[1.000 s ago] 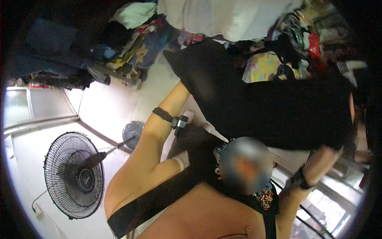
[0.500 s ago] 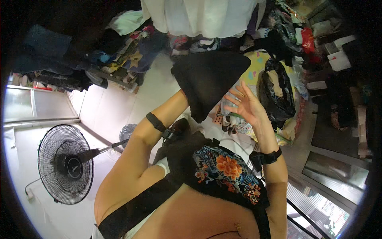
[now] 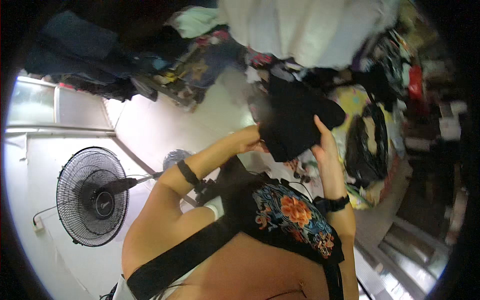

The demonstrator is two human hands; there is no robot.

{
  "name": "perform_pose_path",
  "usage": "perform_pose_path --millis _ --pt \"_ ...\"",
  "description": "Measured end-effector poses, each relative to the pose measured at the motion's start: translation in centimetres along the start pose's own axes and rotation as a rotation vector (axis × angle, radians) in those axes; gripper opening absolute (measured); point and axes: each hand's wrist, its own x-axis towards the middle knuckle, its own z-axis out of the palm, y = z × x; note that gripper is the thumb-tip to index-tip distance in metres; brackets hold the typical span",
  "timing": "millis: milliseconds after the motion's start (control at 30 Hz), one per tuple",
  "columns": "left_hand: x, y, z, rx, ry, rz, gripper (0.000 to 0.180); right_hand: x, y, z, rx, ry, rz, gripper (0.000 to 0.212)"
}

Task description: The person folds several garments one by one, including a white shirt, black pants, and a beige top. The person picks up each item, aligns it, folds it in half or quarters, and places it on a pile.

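I hold a black garment (image 3: 295,122) up in front of me with both hands. My left hand (image 3: 247,140) grips its lower left edge, fingers curled into the cloth. Under its right side my right hand (image 3: 322,142) presses flat against the fabric, thumb tucked behind. Each wrist carries a dark band. A black bag with embroidered orange and blue flowers (image 3: 290,220) hangs at my chest below the garment.
A black standing fan (image 3: 92,197) is at the left on pale floor (image 3: 165,125). Heaps of mixed clothing (image 3: 200,60) and a white cloth (image 3: 305,30) lie beyond. A black handbag (image 3: 367,145) rests on a yellow patterned sheet at right.
The black garment was spread wide a second ago; it is now bunched smaller and farther from me. My right hand moved from open beside it to pressing on it.
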Motion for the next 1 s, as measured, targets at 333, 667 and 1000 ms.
perform_pose_path --millis 333,667,1000 --pt "-0.7 8.9 -8.4 0.435 0.42 0.578 0.118 9.2 7.4 18.1 -0.49 -0.329 0.021 0.044" --pt "-5.7 25.1 -34.6 -0.438 0.398 0.27 0.025 16.9 11.3 32.4 -0.684 -0.655 0.274 0.058" --pt "-17.4 40.2 -52.8 0.607 0.97 0.595 0.033 21.9 11.8 21.5 -0.882 -0.216 0.317 0.037"
